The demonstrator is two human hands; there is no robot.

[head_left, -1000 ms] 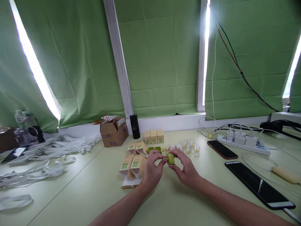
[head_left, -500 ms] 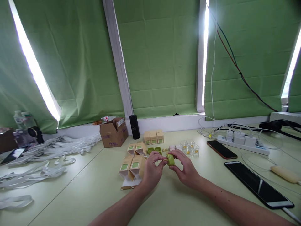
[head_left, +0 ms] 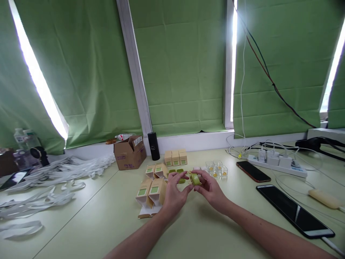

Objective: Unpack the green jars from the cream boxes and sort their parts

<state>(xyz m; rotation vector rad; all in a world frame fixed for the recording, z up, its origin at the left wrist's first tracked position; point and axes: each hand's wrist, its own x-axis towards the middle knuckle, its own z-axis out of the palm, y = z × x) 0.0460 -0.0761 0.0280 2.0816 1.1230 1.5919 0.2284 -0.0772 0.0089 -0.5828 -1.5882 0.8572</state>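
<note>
A small, glossy green case (head_left: 195, 179) is held over the table between both hands. My right hand (head_left: 212, 189) grips it from the right, fingers behind and thumb below. From the left, my left hand (head_left: 175, 192) closes thumb and index finger on its edge, where a thin yellowish loop (head_left: 189, 182) shows. The far fingers of both hands are partly hidden. Behind my left hand, more green cases (head_left: 181, 171) lie on the table. Open kraft cartons with green labels (head_left: 155, 190) stand close to its left. Clear cups with yellow centres (head_left: 217, 169) sit beyond my right hand.
Closed kraft boxes (head_left: 175, 158), a black cylinder (head_left: 153, 146) and a brown cardboard box (head_left: 129, 154) stand at the back. White straps (head_left: 64, 172) spread over the left. On the right lie two phones (head_left: 295, 211), a power strip (head_left: 279, 163) and loose cables.
The green case has been turned in my hands. My left fingers have spread from a tight pinch, with the index finger now higher. The view has shifted slightly.
</note>
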